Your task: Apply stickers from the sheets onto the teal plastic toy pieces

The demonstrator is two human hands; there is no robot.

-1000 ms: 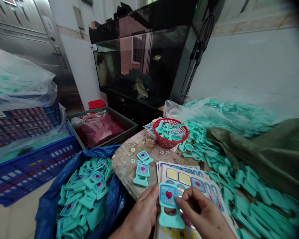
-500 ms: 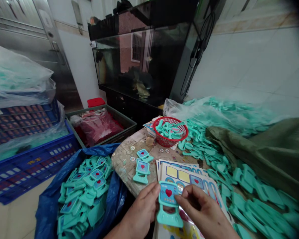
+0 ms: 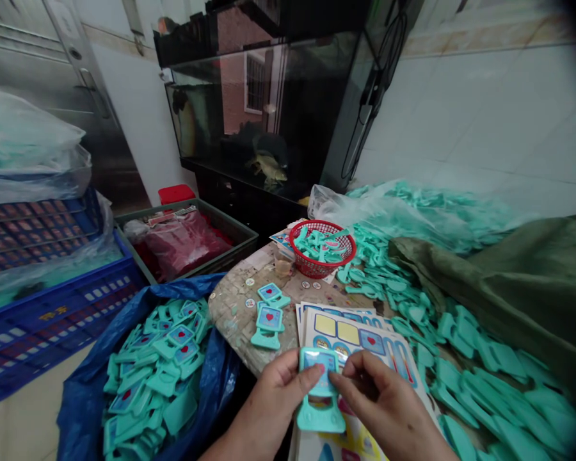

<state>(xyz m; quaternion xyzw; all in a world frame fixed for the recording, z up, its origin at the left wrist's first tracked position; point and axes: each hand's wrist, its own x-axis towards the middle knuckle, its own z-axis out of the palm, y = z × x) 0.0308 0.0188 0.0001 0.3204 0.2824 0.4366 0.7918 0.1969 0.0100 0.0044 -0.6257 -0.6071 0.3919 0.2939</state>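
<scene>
A teal plastic toy monitor (image 3: 320,417) with a blue heart sticker on its screen is held in front of me, above the sticker sheets (image 3: 348,314). My left hand (image 3: 281,400) grips its left side, the thumb lying across the sticker. At the right edge of the screen, my right hand (image 3: 379,397) has its thumb and forefinger pinched against the sticker; whether it grips the toy or only presses it is hard to see. Two more stickered toy monitors (image 3: 267,325) overlap on the table to the left of the sheets.
A blue bag (image 3: 84,390) of stickered toys stands left of the table (image 3: 235,314). A red basket (image 3: 321,266) of small teal parts sits at the back. Loose teal pieces (image 3: 465,384) cover the right side. Crates (image 3: 43,320) and a fish tank (image 3: 297,121) stand beyond.
My left thumb has moved from the toy's edge onto the sticker, covering part of the heart. My right fingers stay at the screen's right edge. The view has shifted slightly.
</scene>
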